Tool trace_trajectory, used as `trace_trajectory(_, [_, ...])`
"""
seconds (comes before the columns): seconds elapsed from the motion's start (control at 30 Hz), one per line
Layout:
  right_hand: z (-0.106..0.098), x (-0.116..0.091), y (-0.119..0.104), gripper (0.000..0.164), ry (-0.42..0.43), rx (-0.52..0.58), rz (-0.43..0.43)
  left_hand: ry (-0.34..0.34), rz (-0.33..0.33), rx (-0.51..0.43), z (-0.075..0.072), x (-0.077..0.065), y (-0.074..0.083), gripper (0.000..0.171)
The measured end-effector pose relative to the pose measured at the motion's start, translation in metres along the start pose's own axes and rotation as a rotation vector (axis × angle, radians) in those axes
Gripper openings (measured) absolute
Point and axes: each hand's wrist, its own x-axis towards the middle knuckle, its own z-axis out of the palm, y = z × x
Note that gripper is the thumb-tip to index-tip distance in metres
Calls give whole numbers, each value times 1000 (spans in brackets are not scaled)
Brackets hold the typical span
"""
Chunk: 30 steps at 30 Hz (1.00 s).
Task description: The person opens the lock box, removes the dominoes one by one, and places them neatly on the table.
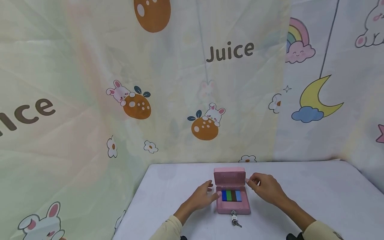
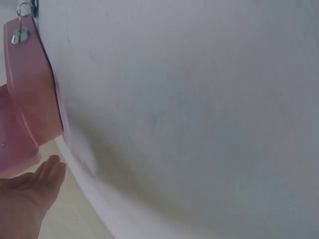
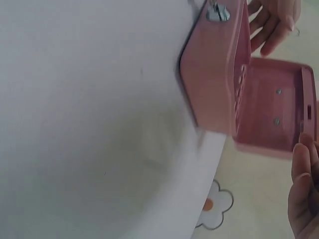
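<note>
A pink metal cash box (image 1: 244,206) stands on the table with its lid (image 1: 229,178) raised. Inside lie several coloured strips (image 1: 231,196) side by side: dark blue, green, brown and light blue. Keys (image 1: 235,221) hang from the lock at the box's front. My left hand (image 1: 201,197) is at the box's left side, fingers loosely spread and thumb over the rim; it holds nothing. At the lid's right edge, my right hand (image 1: 268,188) pinches the corner with thumb and curled fingers. The right wrist view shows those fingertips (image 3: 302,149) against the lid's edge.
The box rests on a white-covered table (image 1: 174,180). A printed fabric curtain (image 1: 171,133) with rabbits, fruit and a moon hangs behind the table and along its left side.
</note>
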Motion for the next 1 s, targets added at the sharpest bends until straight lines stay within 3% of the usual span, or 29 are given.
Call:
trace_trajectory(0.2, [15, 1, -18, 7, -130, 42, -53, -34, 3, 2, 6, -4, 6, 93])
trace_trajectory(0.37, [31, 4, -27, 10, -221, 41, 24, -46, 6, 16, 11, -5, 8, 91])
trace_trajectory(0.57, [52, 10, -31, 17, -265, -23, 65, -101, 166, -50, 18, 1, 5, 76])
trace_trajectory(0.63, [57, 11, -31, 18, -271, -47, 53, -114, 234, -76, 19, 3, 4, 77])
trace_trajectory(0.73, [64, 14, -30, 19, -276, -75, 22, -110, 266, -81, 22, 5, 3, 84])
trace_trajectory(0.8, [68, 15, -29, 19, -278, -88, 4, -103, 256, -74, 23, 4, 3, 91])
trace_trajectory(1.0, [76, 17, -30, 19, -279, -93, -40, -67, 142, 6, 26, 0, 3, 103])
